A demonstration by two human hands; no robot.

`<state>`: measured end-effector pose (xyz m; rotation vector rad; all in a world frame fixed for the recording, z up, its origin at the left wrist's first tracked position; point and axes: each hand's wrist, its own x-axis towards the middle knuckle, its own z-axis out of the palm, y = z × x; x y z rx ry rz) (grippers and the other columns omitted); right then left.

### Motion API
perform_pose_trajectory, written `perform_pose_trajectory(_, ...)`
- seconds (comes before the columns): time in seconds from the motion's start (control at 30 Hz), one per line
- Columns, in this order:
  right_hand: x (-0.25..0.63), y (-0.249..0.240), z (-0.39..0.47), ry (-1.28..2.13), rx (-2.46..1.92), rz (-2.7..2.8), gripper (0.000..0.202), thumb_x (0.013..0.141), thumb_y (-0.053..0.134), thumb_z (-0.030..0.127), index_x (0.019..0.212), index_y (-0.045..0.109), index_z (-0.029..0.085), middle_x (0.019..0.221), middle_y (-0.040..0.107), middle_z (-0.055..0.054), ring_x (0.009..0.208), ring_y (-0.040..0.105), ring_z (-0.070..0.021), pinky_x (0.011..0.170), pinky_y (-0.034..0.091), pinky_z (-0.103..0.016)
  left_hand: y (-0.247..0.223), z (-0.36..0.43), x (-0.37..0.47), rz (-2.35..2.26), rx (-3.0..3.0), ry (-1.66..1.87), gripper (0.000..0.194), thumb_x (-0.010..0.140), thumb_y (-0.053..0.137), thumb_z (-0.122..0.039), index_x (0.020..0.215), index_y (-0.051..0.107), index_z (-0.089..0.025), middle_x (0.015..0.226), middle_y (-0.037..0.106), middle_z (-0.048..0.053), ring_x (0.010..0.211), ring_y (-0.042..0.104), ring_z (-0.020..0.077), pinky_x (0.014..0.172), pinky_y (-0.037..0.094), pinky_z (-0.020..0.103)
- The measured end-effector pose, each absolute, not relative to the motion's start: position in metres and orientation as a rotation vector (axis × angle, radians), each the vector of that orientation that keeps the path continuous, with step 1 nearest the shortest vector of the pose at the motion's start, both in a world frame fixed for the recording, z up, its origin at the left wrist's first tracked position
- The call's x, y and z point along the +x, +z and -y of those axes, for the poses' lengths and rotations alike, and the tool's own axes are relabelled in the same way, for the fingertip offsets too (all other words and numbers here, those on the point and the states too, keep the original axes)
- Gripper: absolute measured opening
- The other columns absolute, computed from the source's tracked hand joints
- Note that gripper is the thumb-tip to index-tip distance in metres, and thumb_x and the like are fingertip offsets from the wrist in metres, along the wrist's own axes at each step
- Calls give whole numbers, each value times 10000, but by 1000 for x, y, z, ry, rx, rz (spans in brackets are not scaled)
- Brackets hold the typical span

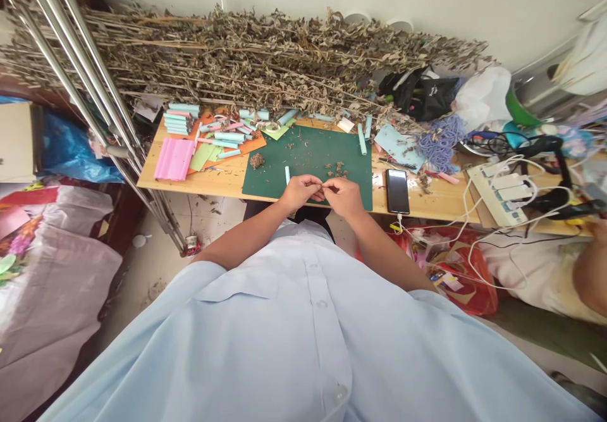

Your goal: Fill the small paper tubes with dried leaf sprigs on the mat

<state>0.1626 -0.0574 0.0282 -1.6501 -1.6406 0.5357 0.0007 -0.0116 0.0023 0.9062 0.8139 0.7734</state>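
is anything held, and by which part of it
The left hand and right hand are close together; whether anything is pinched between their fingers, and by which part, cannot be told.

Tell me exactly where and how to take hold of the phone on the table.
Grip the phone by its two long sides, about midway, probably best from above with the right hand, the nearer one. It lies flat, screen up, so the slim long edges suit thumb and fingers. Avoid the near end: the white charging cable plugs in there.
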Motion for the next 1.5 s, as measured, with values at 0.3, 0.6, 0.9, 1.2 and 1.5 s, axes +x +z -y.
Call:
perform_pose_trajectory(0.3, 162, 5, 54, 1018, -1519, 987, 219, 682, 773, 397, 818, 773, 225, 788, 782, -25, 732, 740, -232, 777, 644, -427, 3, 11, 0, -810, 842, 791, 283, 802, 854, -274, 914, 663, -99, 735, 757, 66, 640, 755, 173, 646, 627, 282)
perform_pose_trajectory(0.6, 186, 3, 39, 633, -1716, 1170, 199, 793, 694, 391, 877, 766, 226, 816, 765, -37, 765, 710, -231, 820, 613, -420, 3, 13, 2, -815, 857, 821, 285, 817, 843, -292, 910, 641, -114, 745, 741, 42, 642, 755, 165, 640, 617, 272)
perform_pose_trajectory(0.9, 181, 12, 21, 327, -1884, 2129, 252, 880, 567, 122, 967, 797, 172, 1046, 761, -148, 1013, 690, -284, 920, 529, -385, -2, 13, 1, -812, 924, 809, 253, 821, 815, -284, 918, 647, -121, 756, 741, 36, 643, 749, 159, 641, 610, 271)
perform_pose_trajectory(1.2, 192, 5, 37, 430, -1774, 1830, 285, 917, 584, 208, 1101, 797, 250, 1121, 803, -68, 1052, 728, -268, 1002, 553, -430, 0, 15, 0, -818, 933, 821, 256, 825, 820, -288, 919, 648, -123, 753, 737, 34, 651, 744, 152, 646, 600, 262)
perform_pose_trajectory(1.5, 199, -20, 62, 483, -1708, 1350, 278, 897, 622, 402, 1018, 806, 232, 1020, 813, -80, 913, 753, -255, 934, 595, -432, 6, 3, 6, -1022, 1264, 737, 53, 857, 681, -128, 903, 699, -145, 755, 709, 25, 628, 714, 146, 632, 573, 256)
